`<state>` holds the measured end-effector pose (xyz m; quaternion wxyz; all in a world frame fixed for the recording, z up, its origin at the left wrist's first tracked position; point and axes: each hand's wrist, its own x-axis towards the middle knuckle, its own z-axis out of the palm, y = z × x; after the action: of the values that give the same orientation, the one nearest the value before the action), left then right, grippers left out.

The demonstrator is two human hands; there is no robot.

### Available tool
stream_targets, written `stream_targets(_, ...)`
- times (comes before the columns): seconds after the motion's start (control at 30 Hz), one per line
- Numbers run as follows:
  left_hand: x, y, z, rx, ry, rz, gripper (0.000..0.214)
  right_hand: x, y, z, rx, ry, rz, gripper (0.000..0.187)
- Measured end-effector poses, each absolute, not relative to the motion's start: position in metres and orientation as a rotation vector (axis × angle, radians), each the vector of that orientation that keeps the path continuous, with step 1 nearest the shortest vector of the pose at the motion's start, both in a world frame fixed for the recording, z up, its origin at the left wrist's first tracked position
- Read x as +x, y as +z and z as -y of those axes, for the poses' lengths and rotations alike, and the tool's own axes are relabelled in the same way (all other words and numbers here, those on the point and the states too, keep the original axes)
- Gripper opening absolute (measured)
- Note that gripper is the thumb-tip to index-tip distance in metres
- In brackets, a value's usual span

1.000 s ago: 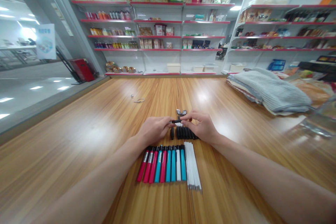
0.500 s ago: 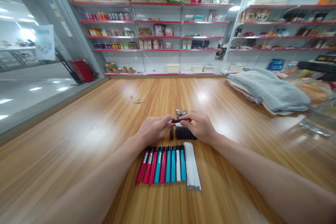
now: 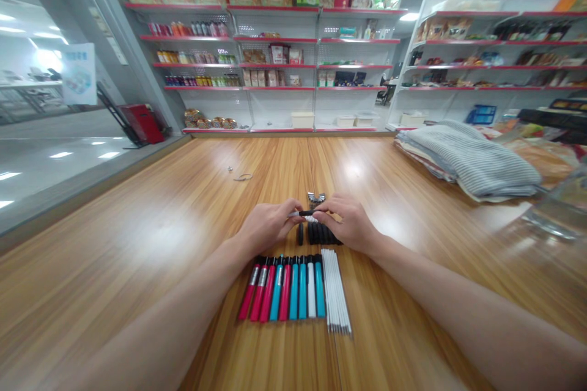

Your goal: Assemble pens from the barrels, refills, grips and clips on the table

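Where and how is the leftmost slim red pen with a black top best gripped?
Probably the lower barrel of that slim red pen, pinched from above, one finger down its outer left side: it lies flat, ends the row, and its lower end fans away from the neighbouring red pen.

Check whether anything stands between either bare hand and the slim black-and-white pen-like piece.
Nothing visible does: the pen-like piece has its white end in the left hand and its black end in the right hand. The short black cylindrical pieces on the glossy wooden table appear just below it in view, not between.
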<state>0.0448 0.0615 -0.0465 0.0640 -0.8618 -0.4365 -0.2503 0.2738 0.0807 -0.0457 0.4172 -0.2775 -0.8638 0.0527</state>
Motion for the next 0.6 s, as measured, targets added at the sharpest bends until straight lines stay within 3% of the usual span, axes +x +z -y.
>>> stream_targets(0.6, 0.0426, -0.0468, -0.0624, -2.595, -0.731, 1.222, 0.029, 0.2742, -0.0416, -0.0769, -0.66, 0.047, 2.204, 0.012)
